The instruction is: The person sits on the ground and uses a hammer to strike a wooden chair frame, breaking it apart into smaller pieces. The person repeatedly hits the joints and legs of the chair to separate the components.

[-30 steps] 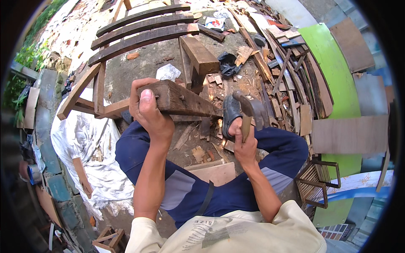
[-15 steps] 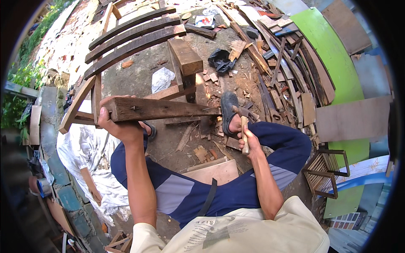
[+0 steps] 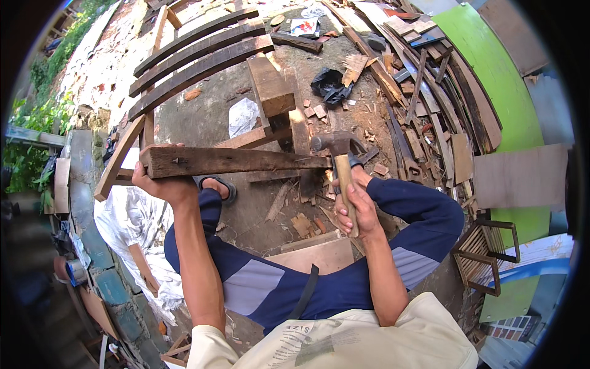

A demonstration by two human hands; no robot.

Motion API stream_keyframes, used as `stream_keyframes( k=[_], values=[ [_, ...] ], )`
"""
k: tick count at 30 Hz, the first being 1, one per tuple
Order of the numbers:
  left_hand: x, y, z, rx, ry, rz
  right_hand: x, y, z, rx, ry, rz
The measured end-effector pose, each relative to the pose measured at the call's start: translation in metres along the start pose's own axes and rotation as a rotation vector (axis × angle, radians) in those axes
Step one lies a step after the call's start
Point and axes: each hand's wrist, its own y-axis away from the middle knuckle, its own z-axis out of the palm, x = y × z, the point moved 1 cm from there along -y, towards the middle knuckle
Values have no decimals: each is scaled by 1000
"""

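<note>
A thick dark wooden beam [image 3: 239,161] lies crosswise in front of me. My left hand [image 3: 169,186] is closed round its left end, fingers underneath and behind it. With my right hand [image 3: 357,212] I grip the pale wooden handle of a claw hammer [image 3: 342,145]. Its metal head stands over the beam's right end; whether they touch I cannot tell. Just beyond the beam is a wooden frame with curved dark slats [image 3: 203,77] and a squared post [image 3: 270,92].
Scrap planks [image 3: 424,92] are piled along the right, beside a green panel [image 3: 491,80]. A small slatted wooden rack [image 3: 485,255] stands lower right. White sheeting [image 3: 135,227] covers ground at left. A black plastic bag [image 3: 330,86] and wood chips lie ahead. A board [image 3: 319,253] sits between my legs.
My right hand has brought the hammer up and slightly left, so its head now stands higher, by the beam's right end. My left hand still holds the beam. The view has shifted slightly.
</note>
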Motion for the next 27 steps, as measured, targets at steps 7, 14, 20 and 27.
stream_keyframes(
  k=[7,14,20,27],
  values=[
    [-2,-7,-6,20,71,-48,22,-64,-78,719,-530,-92],
    [-1,-22,-13,162,-33,-37,29,-20,-1,19,-26,302],
    [2,-26,-19,145,-70,-13,-10,-31,-33,336,-115,37],
    [-4,-34,-13,125,-56,8,52,-79,-63,666,-466,38]
  ],
)
